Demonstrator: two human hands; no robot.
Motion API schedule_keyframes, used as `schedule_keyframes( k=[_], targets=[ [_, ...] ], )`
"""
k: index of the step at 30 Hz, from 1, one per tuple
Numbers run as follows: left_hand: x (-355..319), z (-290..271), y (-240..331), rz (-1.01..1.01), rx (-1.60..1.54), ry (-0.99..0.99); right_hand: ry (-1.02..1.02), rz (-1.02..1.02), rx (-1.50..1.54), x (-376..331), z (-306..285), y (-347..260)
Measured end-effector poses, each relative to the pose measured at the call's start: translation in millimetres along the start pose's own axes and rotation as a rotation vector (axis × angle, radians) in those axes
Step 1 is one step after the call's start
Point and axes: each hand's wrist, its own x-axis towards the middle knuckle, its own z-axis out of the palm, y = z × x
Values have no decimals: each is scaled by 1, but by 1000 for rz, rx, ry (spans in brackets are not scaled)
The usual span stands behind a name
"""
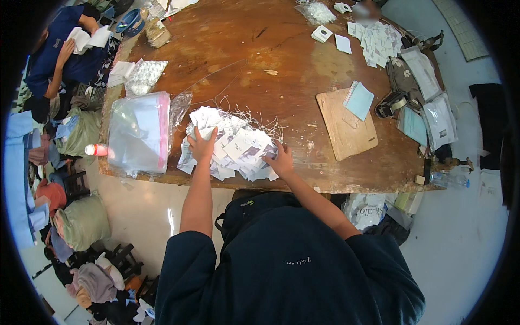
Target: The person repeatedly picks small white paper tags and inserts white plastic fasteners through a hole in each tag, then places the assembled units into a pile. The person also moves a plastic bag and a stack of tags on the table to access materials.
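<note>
A loose heap of white paper hang tags (238, 147) with thin white strings lies near the front edge of the brown wooden table (265, 65). My left hand (202, 146) rests on the heap's left part, its fingers apart. At the right side of the heap my right hand (281, 162) touches the tags, fingers spread. Neither hand appears to grip a tag, though some fingertips are partly hidden among the papers. Just left of the heap lies a large clear plastic bag (138, 132) with a pink edge and pale contents.
On the right sit a wooden board (346, 130) and a light blue notebook (358, 101). Another pile of tags (376, 42) lies at the far right. Packed bags (428, 108) line the right edge. A seated person (62, 49) holds white cloth at the far left.
</note>
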Motion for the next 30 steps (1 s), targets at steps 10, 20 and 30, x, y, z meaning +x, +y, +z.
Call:
schedule_keyframes(
  k=[10,20,30],
  targets=[
    [5,-6,-77,-280,-14,107,-34,-11,94,-15,-11,4],
    [9,23,-90,-20,-315,275,9,52,-19,7,15,4],
    [67,-83,-174,-933,-1065,854,21,34,17,5,8,2]
  ],
)
